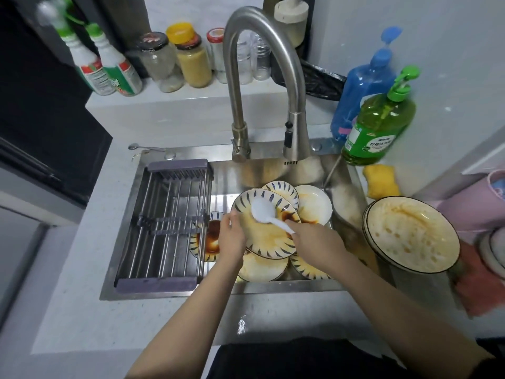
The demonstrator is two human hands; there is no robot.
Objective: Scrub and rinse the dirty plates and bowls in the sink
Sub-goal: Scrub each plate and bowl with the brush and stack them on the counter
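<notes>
Gripping the left rim of a sauce-smeared striped plate (269,236), the left hand (231,236) tilts it above the other dirty plates (313,203) piled in the sink (273,168). The right hand (314,239) pinches a white spoon (269,214) by its handle — the bowl of it lies against the plate's face. Two stacked bowls (410,236) sit on the tabletop (82,310), just right of the sink.

I reach both bare forearms forward from the near edge. My left hand (232,237) curls its fingers around a rim, thumb on top. My right hand (314,240), just right of it, pinches a white handle, knuckles up.
</notes>
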